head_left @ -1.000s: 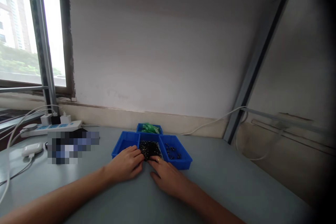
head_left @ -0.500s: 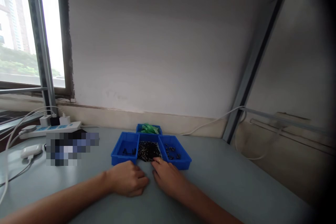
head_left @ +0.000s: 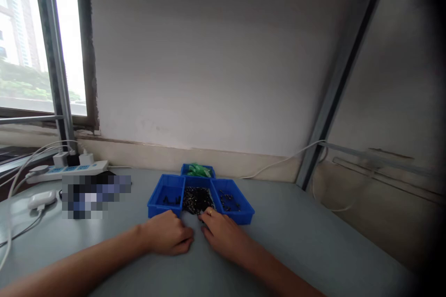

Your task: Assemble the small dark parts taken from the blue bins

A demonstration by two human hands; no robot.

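My left hand [head_left: 170, 233] is closed in a fist on the table, just in front of the left blue bin [head_left: 153, 210]. Whatever its fingers hold, if anything, is hidden. My right hand [head_left: 223, 234] reaches to the near edge of a pile of small dark metal parts [head_left: 197, 198], which look like screws. Its fingertips touch the pile, and the thumb stands apart from the fingers. Some dark parts lie in the left bin. More small metal pieces [head_left: 228, 202] are scattered in the right blue bin [head_left: 244, 218], beside my right hand.
Behind the pile stands another blue bin [head_left: 183, 169] holding green plastic bags [head_left: 197, 170]. A power strip [head_left: 99, 167] with plugs and white cables is at the left. Near it lie a white case [head_left: 41, 200] and a blurred-out item [head_left: 92, 195]. A metal post [head_left: 320, 123] rises at the right.
My left hand has shifted slightly left and away from my right hand. The fingertips of my right hand have moved a little left along the pile's edge.
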